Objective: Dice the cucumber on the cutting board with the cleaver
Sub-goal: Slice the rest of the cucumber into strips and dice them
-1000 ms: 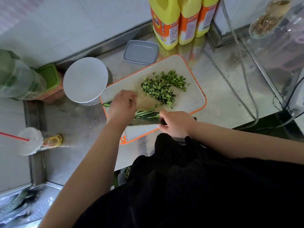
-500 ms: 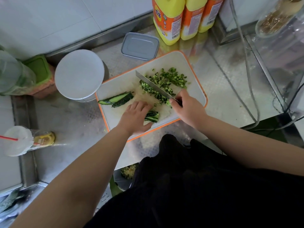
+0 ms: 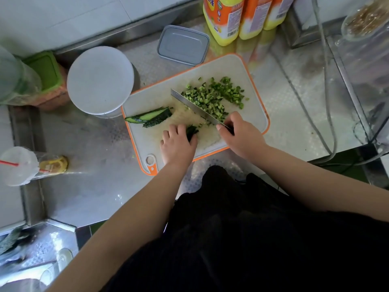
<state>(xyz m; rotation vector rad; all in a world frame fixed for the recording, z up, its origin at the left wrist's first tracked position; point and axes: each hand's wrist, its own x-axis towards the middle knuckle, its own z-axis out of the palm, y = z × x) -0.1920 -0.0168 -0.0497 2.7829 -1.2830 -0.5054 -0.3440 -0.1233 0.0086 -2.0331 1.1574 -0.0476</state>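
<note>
Two hands on cutting board [image 3: 251,85], right hand [image 3: 240,138] fingers gripping cleaver [image 3: 193,107] pointing far-left, left hand [image 3: 177,144] fingers curled on cucumber [image 3: 191,131]

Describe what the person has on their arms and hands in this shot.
Both forearms are bare as far as the frame shows, with no sleeves in view. The left hand and right hand wear no gloves, and no rings, watch or bracelets can be seen. Dark black clothing covers the body below.

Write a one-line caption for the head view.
Right hand sweeps cleaver against diced cucumber; left hand holds remaining strips.
</note>
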